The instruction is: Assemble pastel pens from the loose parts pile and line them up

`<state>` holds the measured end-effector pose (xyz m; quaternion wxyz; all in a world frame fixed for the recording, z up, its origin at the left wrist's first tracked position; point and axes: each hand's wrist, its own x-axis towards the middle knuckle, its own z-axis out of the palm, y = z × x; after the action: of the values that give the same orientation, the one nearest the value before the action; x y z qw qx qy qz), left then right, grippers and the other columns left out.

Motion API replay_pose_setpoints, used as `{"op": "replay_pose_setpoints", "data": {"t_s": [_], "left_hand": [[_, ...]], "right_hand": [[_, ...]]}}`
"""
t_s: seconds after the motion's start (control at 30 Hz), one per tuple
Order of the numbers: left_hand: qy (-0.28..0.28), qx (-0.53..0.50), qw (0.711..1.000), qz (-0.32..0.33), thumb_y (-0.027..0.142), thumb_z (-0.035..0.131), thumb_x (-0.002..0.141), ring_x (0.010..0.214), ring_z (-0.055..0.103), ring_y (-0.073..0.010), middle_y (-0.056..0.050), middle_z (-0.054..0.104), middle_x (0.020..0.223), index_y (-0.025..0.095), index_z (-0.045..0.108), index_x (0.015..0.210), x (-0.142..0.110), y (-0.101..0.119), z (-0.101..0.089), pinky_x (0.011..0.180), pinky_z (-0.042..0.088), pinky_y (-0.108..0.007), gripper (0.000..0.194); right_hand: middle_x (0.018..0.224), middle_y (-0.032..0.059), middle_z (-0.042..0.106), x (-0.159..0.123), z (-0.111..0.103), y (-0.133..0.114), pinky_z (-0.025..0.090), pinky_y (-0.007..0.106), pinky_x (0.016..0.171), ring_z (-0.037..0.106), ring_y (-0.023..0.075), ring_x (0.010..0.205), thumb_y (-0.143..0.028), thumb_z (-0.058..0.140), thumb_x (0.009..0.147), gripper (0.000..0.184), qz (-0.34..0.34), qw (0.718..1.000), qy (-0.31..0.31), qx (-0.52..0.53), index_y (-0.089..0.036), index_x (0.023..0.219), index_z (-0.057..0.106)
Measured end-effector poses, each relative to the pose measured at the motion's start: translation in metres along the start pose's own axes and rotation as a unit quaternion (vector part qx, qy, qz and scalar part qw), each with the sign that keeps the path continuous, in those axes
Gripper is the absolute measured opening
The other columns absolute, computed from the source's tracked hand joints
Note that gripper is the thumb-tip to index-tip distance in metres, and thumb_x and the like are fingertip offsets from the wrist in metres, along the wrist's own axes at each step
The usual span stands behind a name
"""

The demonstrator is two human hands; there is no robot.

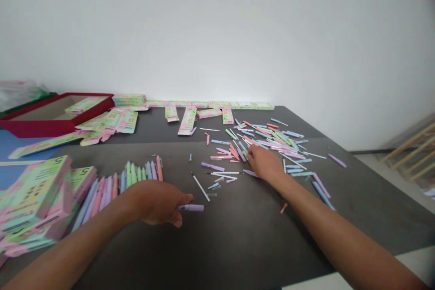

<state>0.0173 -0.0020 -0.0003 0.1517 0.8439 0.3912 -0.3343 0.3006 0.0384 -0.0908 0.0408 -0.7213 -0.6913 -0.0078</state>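
Note:
My left hand [158, 201] grips a lilac pen [190, 207], whose end sticks out past the fingertips, above the dark tabletop [238, 244]. My right hand [267, 164] presses down at the edge of a loose pile of pastel pen parts [261, 145], with its fingertips among the pieces. Whether it holds one is hidden. Left of my left hand, a row of pastel pens [115, 188] lies side by side. Beyond them stands a stack of pink-and-green pen boxes [34, 199], each marked with a 5.
A red tray [56, 115] holding a flat box sits at the far left of the table. Flattened pen boxes [186, 120] lie along the back, and a plastic bag [16, 93] is behind the tray. A wooden rack [411, 149] stands right of the table.

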Motion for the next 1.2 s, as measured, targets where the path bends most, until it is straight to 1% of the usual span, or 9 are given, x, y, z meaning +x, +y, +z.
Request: {"op": "replay_pose_setpoints", "data": {"t_s": [0.1,0.2,0.27,0.37,0.63,0.77,0.83,0.97,1.2], "left_hand": [[-0.001,-0.008,1.0,-0.001,0.028,0.06,0.079,0.094,0.067,-0.0341,-0.016,0.07,0.109,0.024,0.046,0.139,0.0,0.0,0.0,0.07,0.052,-0.04,0.062],[-0.006,-0.009,1.0,-0.003,0.027,0.059,0.078,0.094,0.067,-0.0333,-0.016,0.071,0.11,0.024,0.046,0.139,0.0,0.001,0.0,0.07,0.051,-0.038,0.063],[-0.012,-0.006,1.0,-0.006,0.028,0.058,0.079,0.097,0.066,-0.0335,-0.017,0.069,0.113,0.023,0.046,0.14,0.002,0.001,0.0,0.071,0.05,-0.038,0.063],[-0.027,-0.006,1.0,-0.006,0.029,0.058,0.079,0.099,0.065,-0.0332,-0.017,0.068,0.115,0.023,0.045,0.14,0.005,0.002,0.001,0.073,0.05,-0.038,0.062],[-0.029,-0.011,0.999,-0.009,0.026,0.059,0.079,0.099,0.065,-0.0361,-0.019,0.068,0.115,0.02,0.046,0.14,0.01,0.002,0.003,0.075,0.051,-0.044,0.062],[-0.024,-0.009,1.0,-0.004,0.025,0.059,0.079,0.096,0.066,-0.0347,-0.019,0.069,0.113,0.02,0.046,0.139,0.01,0.002,0.003,0.073,0.051,-0.042,0.062],[-0.029,-0.006,1.0,-0.004,0.025,0.059,0.079,0.095,0.066,-0.034,-0.018,0.069,0.112,0.021,0.046,0.14,0.011,0.002,0.002,0.073,0.051,-0.041,0.062],[-0.035,0.003,0.999,-0.01,0.027,0.06,0.08,0.097,0.066,-0.0337,-0.018,0.069,0.113,0.022,0.046,0.139,0.011,0.003,0.001,0.075,0.052,-0.041,0.062],[-0.032,0.007,0.999,-0.01,0.026,0.062,0.08,0.098,0.066,-0.0336,-0.017,0.07,0.111,0.022,0.046,0.139,0.012,0.006,0.004,0.074,0.052,-0.041,0.061]], "right_hand": [[0.102,0.0122,0.065,0.019,0.01,0.045,0.038,0.03,0.067,0.062,0.0234,0.086,-0.027,0.04,0.092,0.024,0.039,0.999,-0.017,-0.017,-0.02,0.103,0.061],[0.103,0.0126,0.064,0.024,0.023,0.085,0.039,0.031,0.07,0.061,0.0242,0.09,-0.03,0.039,0.092,0.027,0.02,1.0,-0.004,-0.013,-0.02,0.104,0.062],[0.101,0.0127,0.065,0.024,0.03,0.103,0.039,0.031,0.071,0.06,0.0244,0.091,-0.032,0.041,0.092,0.027,0.014,1.0,0.001,-0.009,-0.019,0.103,0.063],[0.096,0.0111,0.067,0.026,0.032,0.117,0.038,0.029,0.07,0.06,0.0229,0.088,-0.032,0.043,0.091,0.025,0.015,1.0,0.003,0.001,-0.019,0.098,0.064],[0.101,0.011,0.065,0.034,0.027,0.108,0.039,0.028,0.068,0.06,0.0215,0.087,-0.039,0.046,0.092,0.027,-0.008,1.0,0.0,-0.006,-0.019,0.1,0.062],[0.101,0.0138,0.064,0.03,0.025,0.096,0.04,0.031,0.071,0.059,0.024,0.09,-0.035,0.043,0.093,0.026,0.035,0.999,0.034,-0.018,-0.017,0.103,0.059],[0.102,0.0131,0.063,0.025,0.024,0.084,0.04,0.031,0.073,0.059,0.024,0.093,-0.036,0.043,0.093,0.027,0.018,0.999,0.046,-0.008,-0.017,0.105,0.059],[0.104,0.0115,0.063,0.019,0.024,0.057,0.04,0.032,0.076,0.059,0.0241,0.094,-0.034,0.045,0.092,0.025,-0.052,0.999,0.015,-0.008,-0.019,0.106,0.06],[0.104,0.0133,0.063,0.04,0.02,0.046,0.041,0.032,0.075,0.059,0.0248,0.095,-0.029,0.043,0.093,0.023,-0.021,0.999,-0.003,-0.025,-0.017,0.104,0.06]]}}
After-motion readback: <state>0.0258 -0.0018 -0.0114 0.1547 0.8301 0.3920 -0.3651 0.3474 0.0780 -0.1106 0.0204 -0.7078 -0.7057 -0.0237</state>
